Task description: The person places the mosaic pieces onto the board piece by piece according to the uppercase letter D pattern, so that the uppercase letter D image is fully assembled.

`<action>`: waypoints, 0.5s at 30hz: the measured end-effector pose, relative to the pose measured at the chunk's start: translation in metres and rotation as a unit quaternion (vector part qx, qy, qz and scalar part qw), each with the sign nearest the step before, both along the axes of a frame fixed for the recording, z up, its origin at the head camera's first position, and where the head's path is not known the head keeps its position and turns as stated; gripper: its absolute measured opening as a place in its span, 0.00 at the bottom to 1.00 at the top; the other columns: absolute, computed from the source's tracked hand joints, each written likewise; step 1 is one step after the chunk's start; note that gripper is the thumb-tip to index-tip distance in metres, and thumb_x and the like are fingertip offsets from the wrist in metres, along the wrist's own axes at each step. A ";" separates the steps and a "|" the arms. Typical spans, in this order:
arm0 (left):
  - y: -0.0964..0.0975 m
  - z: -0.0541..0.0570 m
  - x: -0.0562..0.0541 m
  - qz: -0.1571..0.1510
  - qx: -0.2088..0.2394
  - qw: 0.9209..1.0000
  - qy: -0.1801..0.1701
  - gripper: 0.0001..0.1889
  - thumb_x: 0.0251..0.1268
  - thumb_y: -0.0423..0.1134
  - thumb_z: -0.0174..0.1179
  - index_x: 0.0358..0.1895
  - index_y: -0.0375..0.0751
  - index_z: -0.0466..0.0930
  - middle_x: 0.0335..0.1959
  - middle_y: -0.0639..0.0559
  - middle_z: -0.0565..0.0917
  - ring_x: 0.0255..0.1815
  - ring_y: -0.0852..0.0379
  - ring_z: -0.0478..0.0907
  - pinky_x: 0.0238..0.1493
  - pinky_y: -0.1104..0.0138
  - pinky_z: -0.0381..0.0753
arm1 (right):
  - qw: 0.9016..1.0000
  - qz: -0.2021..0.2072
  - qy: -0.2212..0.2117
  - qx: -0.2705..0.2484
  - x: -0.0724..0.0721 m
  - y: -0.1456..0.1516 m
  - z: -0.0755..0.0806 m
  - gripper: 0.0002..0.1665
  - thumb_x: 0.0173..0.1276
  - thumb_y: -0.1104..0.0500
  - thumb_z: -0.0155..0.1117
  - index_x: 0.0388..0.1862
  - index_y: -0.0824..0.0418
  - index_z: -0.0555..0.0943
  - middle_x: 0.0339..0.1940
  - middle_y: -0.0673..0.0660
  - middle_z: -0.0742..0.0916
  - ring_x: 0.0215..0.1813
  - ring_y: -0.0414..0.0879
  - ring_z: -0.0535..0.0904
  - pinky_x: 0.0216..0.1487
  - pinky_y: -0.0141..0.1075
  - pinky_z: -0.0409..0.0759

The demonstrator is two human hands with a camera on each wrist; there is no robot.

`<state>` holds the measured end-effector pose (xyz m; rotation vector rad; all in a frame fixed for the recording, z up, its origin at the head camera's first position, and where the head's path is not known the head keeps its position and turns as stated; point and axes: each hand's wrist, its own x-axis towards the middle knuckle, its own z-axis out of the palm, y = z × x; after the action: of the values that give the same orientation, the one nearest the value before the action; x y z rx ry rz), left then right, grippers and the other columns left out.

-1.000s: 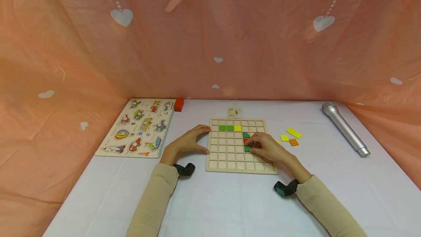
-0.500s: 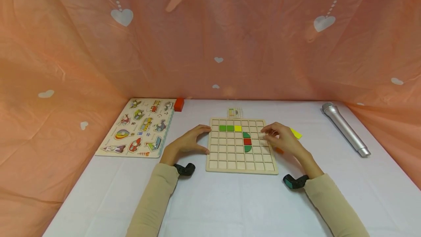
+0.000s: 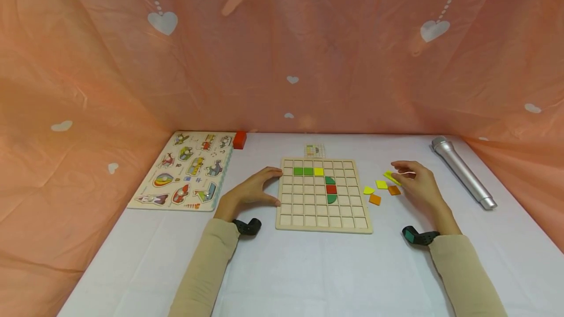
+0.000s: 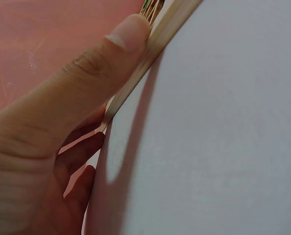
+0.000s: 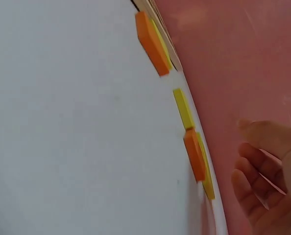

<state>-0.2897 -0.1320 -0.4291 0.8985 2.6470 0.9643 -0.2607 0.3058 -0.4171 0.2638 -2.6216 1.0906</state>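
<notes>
Head view, and your left hand (image 3: 252, 189) is on the left edge of the grid board (image 3: 310, 213), thumb and fingers spread wide, fingertips and thumb touching the rim without wrapping round it. Left wrist view backs that up: thumb at the board's edge, the other fingers lower along it. Over on the other side, your right hand (image 3: 418, 184) hangs above the yellow strip (image 3: 389, 176), thumb and fingers parted, and right wrist view shows nothing in its grasp. Just beside the strip you have an orange tile (image 3: 394, 190), a yellow square (image 3: 381, 185), a second orange tile (image 3: 375, 200) and a small pointed yellow piece (image 3: 368, 190), all lying between the board and your right hand. On the board itself, two green squares (image 3: 303, 171) and a yellow tile (image 3: 318, 171) sit in a row; further right, a red tile (image 3: 331, 189) is stacked in a column between two rounded green pieces (image 3: 332, 199). Behind the board lies a small card (image 3: 314, 150), with a picture puzzle (image 3: 178, 172) well left and a silver microphone (image 3: 462, 172) right, all on the white-covered bench (image 3: 326, 273).
</notes>
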 end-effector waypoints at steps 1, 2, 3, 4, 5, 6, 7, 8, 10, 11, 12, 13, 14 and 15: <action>0.000 0.000 0.000 0.000 0.000 1.000 0.000 0.46 0.42 0.47 0.75 0.67 0.37 0.64 0.68 0.45 0.63 0.71 0.49 0.56 0.72 0.58 0.54 | 1.000 -0.004 -0.003 0.002 0.001 0.003 -0.001 0.20 0.65 0.59 0.62 0.53 0.68 0.77 0.48 0.65 0.80 0.46 0.52 0.74 0.41 0.11 0.67; 0.000 0.001 0.000 0.000 0.000 1.000 0.000 0.46 0.42 0.46 0.75 0.67 0.37 0.64 0.68 0.45 0.63 0.71 0.49 0.56 0.72 0.59 0.54 | 1.000 -0.007 -0.003 0.003 0.001 0.005 -0.001 0.21 0.65 0.59 0.62 0.54 0.68 0.77 0.48 0.65 0.80 0.46 0.51 0.74 0.41 0.11 0.67; 0.000 0.001 0.000 0.000 0.000 1.000 0.001 0.46 0.42 0.47 0.75 0.67 0.37 0.64 0.68 0.45 0.63 0.71 0.49 0.56 0.72 0.59 0.54 | 1.000 -0.009 -0.004 0.003 0.001 0.007 -0.002 0.21 0.65 0.59 0.62 0.53 0.68 0.77 0.48 0.66 0.80 0.46 0.49 0.74 0.41 0.11 0.67; 0.000 0.001 0.001 0.000 0.001 1.000 0.001 0.46 0.42 0.46 0.75 0.67 0.37 0.64 0.68 0.45 0.63 0.71 0.49 0.56 0.72 0.59 0.54 | 1.000 -0.011 -0.004 0.006 0.002 0.010 -0.003 0.21 0.65 0.58 0.62 0.53 0.68 0.77 0.47 0.66 0.80 0.45 0.47 0.74 0.40 0.11 0.66; 0.000 0.001 0.001 0.000 0.000 1.000 0.001 0.45 0.42 0.46 0.75 0.67 0.37 0.64 0.68 0.45 0.63 0.71 0.49 0.56 0.72 0.59 0.54 | 1.000 -0.012 -0.004 0.007 0.002 0.012 -0.003 0.20 0.65 0.58 0.62 0.53 0.68 0.77 0.47 0.66 0.80 0.44 0.46 0.73 0.40 0.10 0.66; 0.000 0.001 0.001 -0.001 0.001 1.000 0.002 0.45 0.42 0.47 0.75 0.67 0.37 0.64 0.68 0.45 0.63 0.71 0.49 0.56 0.72 0.58 0.54 | 1.000 -0.013 -0.004 0.008 0.002 0.014 -0.004 0.20 0.65 0.58 0.62 0.53 0.69 0.77 0.47 0.66 0.80 0.44 0.44 0.73 0.40 0.10 0.66; 0.000 0.001 0.001 0.000 0.001 1.000 0.002 0.45 0.42 0.47 0.75 0.67 0.37 0.64 0.68 0.45 0.63 0.71 0.49 0.56 0.72 0.58 0.54 | 1.000 -0.012 -0.003 0.009 0.002 0.015 -0.005 0.20 0.65 0.59 0.62 0.53 0.69 0.77 0.46 0.66 0.80 0.44 0.44 0.73 0.40 0.09 0.66; 0.000 0.001 0.001 0.000 0.001 1.000 0.002 0.45 0.42 0.47 0.75 0.67 0.37 0.64 0.68 0.45 0.63 0.71 0.49 0.56 0.72 0.58 0.54 | 1.000 -0.012 -0.003 0.011 0.001 0.017 -0.005 0.20 0.65 0.59 0.62 0.53 0.70 0.77 0.46 0.67 0.80 0.43 0.45 0.73 0.39 0.09 0.66; 0.000 0.001 0.001 0.000 0.000 1.000 0.000 0.46 0.42 0.47 0.75 0.67 0.37 0.64 0.68 0.45 0.63 0.71 0.48 0.56 0.72 0.58 0.54 | 1.000 -0.012 -0.010 0.014 0.001 0.019 -0.007 0.21 0.65 0.58 0.62 0.53 0.70 0.77 0.46 0.67 0.80 0.44 0.48 0.74 0.39 0.09 0.65; 0.000 0.001 0.001 0.000 0.000 1.000 0.000 0.46 0.42 0.47 0.75 0.67 0.37 0.64 0.68 0.45 0.63 0.71 0.48 0.56 0.72 0.58 0.54 | 1.000 -0.012 -0.016 0.015 0.001 0.020 -0.007 0.21 0.65 0.58 0.62 0.53 0.70 0.77 0.47 0.67 0.80 0.45 0.50 0.74 0.39 0.09 0.65; 0.000 0.001 0.001 0.001 -0.001 1.000 -0.002 0.46 0.42 0.47 0.75 0.67 0.38 0.64 0.68 0.45 0.63 0.71 0.48 0.55 0.72 0.58 0.54 | 1.000 -0.012 -0.022 0.018 0.001 0.021 -0.008 0.22 0.65 0.57 0.62 0.53 0.70 0.76 0.47 0.68 0.80 0.46 0.52 0.74 0.40 0.10 0.65; 0.000 0.001 0.001 0.002 -0.001 1.000 -0.002 0.46 0.42 0.47 0.75 0.67 0.38 0.64 0.68 0.45 0.63 0.71 0.48 0.55 0.72 0.58 0.54 | 0.999 -0.013 -0.030 0.022 0.001 0.022 -0.008 0.22 0.65 0.57 0.62 0.54 0.70 0.76 0.48 0.68 0.80 0.46 0.55 0.75 0.39 0.11 0.66; 0.000 0.001 0.001 0.002 -0.002 1.000 -0.002 0.46 0.42 0.47 0.75 0.67 0.38 0.64 0.68 0.45 0.63 0.71 0.48 0.55 0.72 0.58 0.54 | 0.999 -0.013 -0.037 0.027 0.001 0.022 -0.008 0.23 0.65 0.56 0.62 0.54 0.70 0.76 0.48 0.68 0.80 0.47 0.56 0.75 0.39 0.12 0.66; 0.000 0.001 0.001 0.002 -0.002 1.000 -0.003 0.46 0.42 0.47 0.75 0.67 0.38 0.63 0.68 0.45 0.63 0.71 0.48 0.55 0.72 0.58 0.54 | 0.998 -0.015 -0.045 0.031 0.001 0.022 -0.009 0.24 0.65 0.56 0.63 0.54 0.70 0.76 0.47 0.68 0.80 0.47 0.57 0.75 0.39 0.13 0.67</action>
<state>-0.2890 -0.1323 -0.4279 0.8868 2.6457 0.9611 -0.2595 0.3282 -0.4258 0.1934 -2.7318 1.0362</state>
